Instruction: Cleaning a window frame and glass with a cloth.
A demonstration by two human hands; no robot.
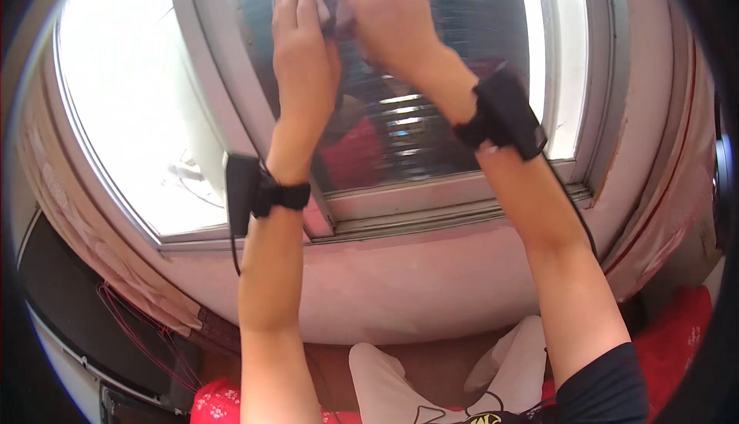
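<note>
A bunched greyish cloth [342, 18] is in both hands, up against the window's dark glass pane [398, 158] at the top of the view. My left hand [305, 43] holds its left side, fingers pointing up. My right hand [389, 11] lies over the right side of it and is slightly blurred. Part of the cloth is hidden behind my fingers. The pane reflects a red shape and bright streaks. Black straps carry a dark device on my left wrist [242, 187] and another on my right wrist [508, 112].
A metal window frame [213, 48] stands left of the pane, beside a very bright opening [121, 77]. Below runs a pinkish sill [415, 279]. Curtains hang left [86, 239] and right [664, 222]. Reddish cords [133, 326] dangle at lower left, near red patterned fabric [216, 404].
</note>
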